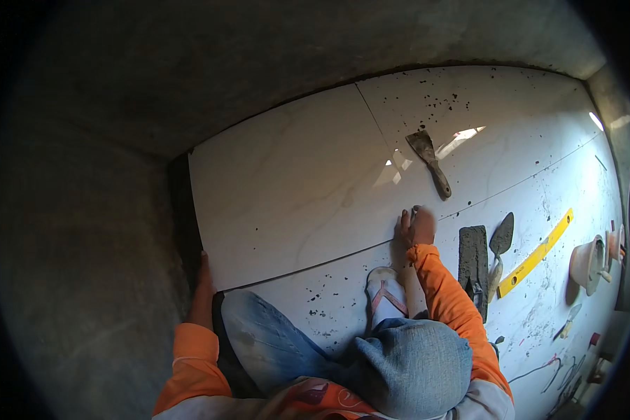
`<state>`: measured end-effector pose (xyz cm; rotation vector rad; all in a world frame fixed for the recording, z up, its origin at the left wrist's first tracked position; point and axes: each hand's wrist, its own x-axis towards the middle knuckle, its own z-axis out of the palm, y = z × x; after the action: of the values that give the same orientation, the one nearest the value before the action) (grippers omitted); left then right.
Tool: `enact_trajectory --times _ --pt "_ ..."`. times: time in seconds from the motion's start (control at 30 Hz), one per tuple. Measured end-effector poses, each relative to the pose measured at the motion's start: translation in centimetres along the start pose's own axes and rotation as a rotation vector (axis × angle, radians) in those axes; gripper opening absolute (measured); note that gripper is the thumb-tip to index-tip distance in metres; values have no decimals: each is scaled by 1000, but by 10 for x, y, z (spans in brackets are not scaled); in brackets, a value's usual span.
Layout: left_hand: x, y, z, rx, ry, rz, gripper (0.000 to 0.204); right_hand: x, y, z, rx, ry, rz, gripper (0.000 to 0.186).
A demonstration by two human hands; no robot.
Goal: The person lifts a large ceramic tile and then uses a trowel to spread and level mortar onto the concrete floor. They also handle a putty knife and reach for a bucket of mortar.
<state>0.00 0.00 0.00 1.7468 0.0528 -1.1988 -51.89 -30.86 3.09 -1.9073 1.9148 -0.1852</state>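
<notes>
Presently, with 12 o'clock directed away from the person, both hands are at the large marbled tile (287, 196); the left hand (203, 287) is at its 8 o'clock corner, fingers close together and extended toward 12 o'clock along the side edge; whether these fingertips curl under that edge cannot be told; the right hand (418, 225) is near the 4 o'clock corner, beside the joint, fingers partly bent and directed toward 11 o'clock; blur prevents telling whether they pinch a small item or only press the surface; the tile lies face up, its long axis running roughly from between 8 and 9 o'clock to between 2 and 3 o'clock; a dark strip (182, 203) borders its 9 o'clock side; just beyond the right hand, at 12 o'clock from it, lies a scraper (430, 165), blade toward 11 o'clock, handle toward 5 o'clock; at 4 o'clock from the same hand lies a mortar-coated float (473, 255), long axis 12 to 6 o'clock; beside it lies a pointed trowel (502, 238), tip toward 1 o'clock; next is a yellow level (537, 252), set from 7 to 1 o'clock; farther toward 3 o'clock stands a pale bucket (581, 264), its interior grey, its contents unclear; a smaller orange-toned container (614, 243) is just behind it, contents too small to identify.
</notes>
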Motion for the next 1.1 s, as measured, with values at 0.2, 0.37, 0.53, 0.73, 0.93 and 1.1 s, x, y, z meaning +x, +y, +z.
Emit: enact_trajectory --times 0.2,0.37,0.53,0.73,0.93,1.1 --pt "19 -2 -34 -70 55 -23 90 38 -10 -5 111 -145 217 64" --pt "3 35 -56 110 202 -84 86 58 8 -23 330 -179 63 68" --pt "-70 117 -13 218 24 -58 61 87 34 -64 851 -265 186 57" --pt "-112 200 -44 -325 -34 252 31 98 -73 -168 1657 -407 68 27" --pt "-87 277 25 -509 44 937 46 147 -173 -205 1409 -234 -563 53" --pt "-64 321 60 -351 499 1017 54 174 -225 -205 1201 155 -490 77"
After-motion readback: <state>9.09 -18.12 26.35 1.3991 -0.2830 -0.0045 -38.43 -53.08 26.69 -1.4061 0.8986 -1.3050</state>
